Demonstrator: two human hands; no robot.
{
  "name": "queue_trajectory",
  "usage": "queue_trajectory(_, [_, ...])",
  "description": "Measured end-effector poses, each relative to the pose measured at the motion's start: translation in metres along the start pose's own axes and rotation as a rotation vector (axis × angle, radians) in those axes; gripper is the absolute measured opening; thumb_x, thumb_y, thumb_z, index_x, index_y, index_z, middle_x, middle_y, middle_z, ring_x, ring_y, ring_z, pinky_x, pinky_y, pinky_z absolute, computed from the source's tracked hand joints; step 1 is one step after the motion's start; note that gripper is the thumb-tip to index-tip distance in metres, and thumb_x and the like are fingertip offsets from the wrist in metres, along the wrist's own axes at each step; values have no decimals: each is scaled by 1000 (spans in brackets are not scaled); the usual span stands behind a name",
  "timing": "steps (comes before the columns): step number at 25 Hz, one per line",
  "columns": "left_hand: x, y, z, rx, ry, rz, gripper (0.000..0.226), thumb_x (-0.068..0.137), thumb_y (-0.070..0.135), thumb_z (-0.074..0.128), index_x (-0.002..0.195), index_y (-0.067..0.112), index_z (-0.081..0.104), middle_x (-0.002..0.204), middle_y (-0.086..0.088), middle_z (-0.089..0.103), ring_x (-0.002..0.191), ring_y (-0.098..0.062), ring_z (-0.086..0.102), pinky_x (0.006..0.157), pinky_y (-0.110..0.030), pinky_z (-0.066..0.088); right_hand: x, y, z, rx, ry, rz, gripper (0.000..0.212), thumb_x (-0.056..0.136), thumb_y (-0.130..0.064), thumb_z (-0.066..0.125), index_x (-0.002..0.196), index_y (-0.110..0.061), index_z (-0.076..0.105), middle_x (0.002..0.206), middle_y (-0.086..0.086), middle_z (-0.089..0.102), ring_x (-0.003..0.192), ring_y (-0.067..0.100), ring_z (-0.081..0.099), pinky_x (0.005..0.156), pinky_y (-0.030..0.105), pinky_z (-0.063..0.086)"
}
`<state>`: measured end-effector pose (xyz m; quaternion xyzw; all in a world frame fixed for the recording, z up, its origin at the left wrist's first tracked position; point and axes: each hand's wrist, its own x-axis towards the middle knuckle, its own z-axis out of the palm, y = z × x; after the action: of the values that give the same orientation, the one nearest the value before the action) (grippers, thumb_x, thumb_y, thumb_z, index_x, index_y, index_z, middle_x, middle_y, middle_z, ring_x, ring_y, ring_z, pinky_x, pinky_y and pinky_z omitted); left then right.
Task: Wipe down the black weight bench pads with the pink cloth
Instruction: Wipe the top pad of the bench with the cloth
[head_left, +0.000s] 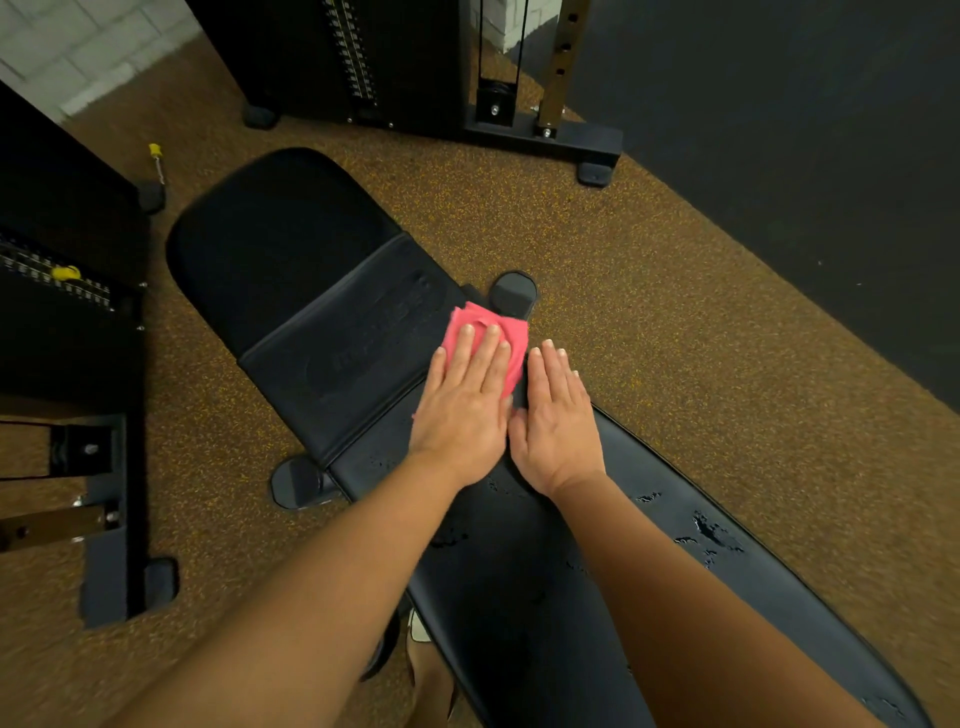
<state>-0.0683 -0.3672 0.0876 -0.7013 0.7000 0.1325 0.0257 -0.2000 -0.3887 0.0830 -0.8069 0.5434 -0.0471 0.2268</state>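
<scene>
The left hand (465, 410) presses the pink cloth (493, 332) flat, grip wide with fingers straight, at the right edge of the black padded surface (291, 249), the right hand (558, 426) lying equally flat just beside it, while the surface's long axis leaves bare pad ahead and leftward.

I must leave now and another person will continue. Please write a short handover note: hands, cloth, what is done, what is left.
Left hand: open, fingers straight, pressing the pink cloth flat where the two bench pads meet.
Right hand: open, flat on the long pad beside the cloth.
Done: cannot tell which areas are wiped.
Left: probably the short pad and the rest of the long pad.
</scene>
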Motion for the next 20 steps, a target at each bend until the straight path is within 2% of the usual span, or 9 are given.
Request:
queue_trajectory(3, [-14,-21,0,54,-22,262,61,100,42,12,154,15,6,162,-3,0,149,-21,-9,121,-43,3,-3,3,0,-9,-14,-32,67,92,-34,21,148,2,21,157,21,17,146,33,14,119,44,12])
queue_trajectory(5, [-14,-31,-2,92,-35,309,63,99,44,14,154,14,5,162,-4,-2,149,-20,-9,121,-44,6,-7,5,0,-17,-4,-42,63,95,-32,24,148,2,21,157,21,18,146,33,15,118,43,12])
queue_trajectory(8, [-10,-13,-2,24,-4,128,66,98,44,13,154,11,2,162,-5,-4,149,-20,-10,121,-46,10,-7,7,0,-3,-2,-22,66,95,-34,22,150,0,16,158,19,13,147,30,11,118,37,5])
queue_trajectory(11, [-13,10,6,-45,16,-63,65,98,44,8,153,12,-3,161,-6,-9,148,-22,-14,121,-45,2,-5,4,0,29,0,-7,66,93,-34,18,150,0,15,158,19,13,147,29,12,118,36,5])
queue_trajectory(16, [-25,2,4,-90,-15,58,68,96,46,13,154,13,2,162,-4,-6,148,-19,-13,121,-44,2,-4,7,-2,105,31,-5,61,95,-31,19,147,-4,30,156,18,24,145,32,20,117,41,13])
queue_trajectory(18, [-24,1,0,-251,-7,46,69,92,44,14,154,15,8,162,1,-1,148,-13,-12,121,-40,0,-3,3,-3,146,39,22,62,94,-35,20,145,-4,36,154,18,29,143,33,24,116,43,16])
queue_trajectory(20, [-22,1,-3,-481,40,-2,66,91,40,21,153,17,20,161,3,12,148,-8,-4,121,-37,3,-1,-2,-7,177,47,79,67,93,-43,21,143,-2,38,152,19,33,143,34,26,115,44,17])
